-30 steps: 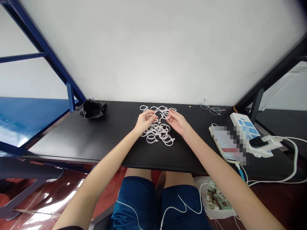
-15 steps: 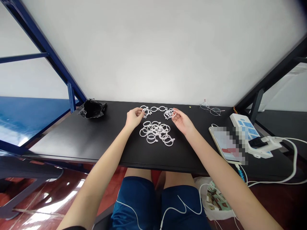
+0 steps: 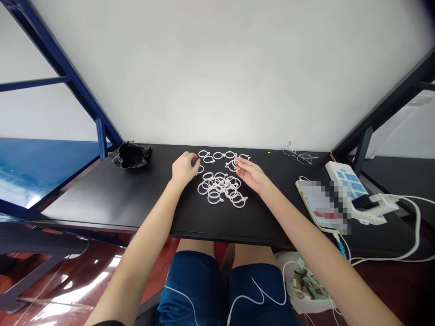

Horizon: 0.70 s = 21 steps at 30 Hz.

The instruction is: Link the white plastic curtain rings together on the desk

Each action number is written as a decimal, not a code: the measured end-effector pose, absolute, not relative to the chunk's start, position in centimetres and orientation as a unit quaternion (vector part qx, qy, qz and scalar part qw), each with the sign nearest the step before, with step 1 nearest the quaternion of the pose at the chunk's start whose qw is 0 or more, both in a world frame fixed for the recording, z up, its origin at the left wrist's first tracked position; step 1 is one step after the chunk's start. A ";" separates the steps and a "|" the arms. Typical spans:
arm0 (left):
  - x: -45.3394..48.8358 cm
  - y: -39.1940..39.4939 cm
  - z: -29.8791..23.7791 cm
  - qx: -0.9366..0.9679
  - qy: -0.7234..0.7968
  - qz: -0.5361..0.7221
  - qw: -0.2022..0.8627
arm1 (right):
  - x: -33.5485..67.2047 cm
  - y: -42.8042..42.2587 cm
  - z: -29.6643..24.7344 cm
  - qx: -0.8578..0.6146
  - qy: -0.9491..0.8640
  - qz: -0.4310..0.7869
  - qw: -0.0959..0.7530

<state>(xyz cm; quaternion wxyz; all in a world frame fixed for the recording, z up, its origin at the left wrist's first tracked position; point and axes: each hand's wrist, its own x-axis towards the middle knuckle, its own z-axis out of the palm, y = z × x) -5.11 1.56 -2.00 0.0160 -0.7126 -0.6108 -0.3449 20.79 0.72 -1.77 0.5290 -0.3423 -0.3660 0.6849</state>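
Clearly the right hand (image 3: 252, 174) pinches a white ring (image 3: 233, 170); the left hand (image 3: 184, 169) is curled, its grip impossible to tell.

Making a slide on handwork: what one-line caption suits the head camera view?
Left hand and right hand at white rings spread on a black table.

Dark blue shorts (image 3: 200, 280), loose and faintly creased, covered thighs below table's (image 3: 84, 194) front edge; hems stopped short of bare knees (image 3: 195, 245). Left arm wore black sleeve (image 3: 109, 323), only thin rim visible. Both forearms, left hand (image 3: 185, 168) and right hand (image 3: 251, 174) were bare. White cord (image 3: 242, 294) looped across lap.
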 end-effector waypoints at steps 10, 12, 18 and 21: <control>-0.6 -0.2 -1.8 -0.877 -0.321 -0.353 0.062 | 20.3 0.4 -2.0 -0.339 -0.380 0.699 0.501; -0.7 0.0 -1.9 -0.877 -0.323 -0.349 0.065 | 20.3 0.4 -1.9 -0.342 -0.379 0.699 0.501; -1.1 0.0 -1.8 -0.886 -0.314 -0.336 0.063 | 20.3 0.4 -2.0 -0.344 -0.392 0.698 0.491; -0.9 -0.1 -1.8 -0.891 -0.306 -0.331 0.059 | 20.4 0.4 -2.2 -0.342 -0.396 0.698 0.489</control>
